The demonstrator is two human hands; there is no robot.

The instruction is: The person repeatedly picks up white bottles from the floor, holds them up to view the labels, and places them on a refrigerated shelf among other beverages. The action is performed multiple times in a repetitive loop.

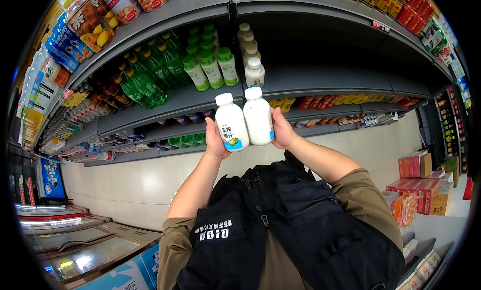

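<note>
White, round-shouldered bottles with white screw caps fill both my hands: one stout bottle with a blue band and a green fruit on its label (232, 122) in my left hand (217, 139), and a matching white bottle with mostly plain white showing (258, 117) in my right hand (283, 131). Both hands are curved around the outer sides of the bottles, gripping them low on the body; the fingers behind are hidden, so I cannot tell how far they wrap. The pair stand side by side, nearly upright with caps away from me, in front of the front edge of a dark grey shelf (320, 82). Near that edge, just beyond my bottles, a row of white-capped pale bottles (254, 74) runs back into the shelf, with slim green-capped bottles (210, 74) to its left and rounded green soda bottles (143, 87) farther left. I'd judge mine to be full, so fairly weighty for one hand each, with stiff plastic walls that give only slightly under a squeeze. Smooth sides could turn slippery if damp; the broad middle, with thumb and fingers opposed, seems the surest hold, better than the small cap.
</note>
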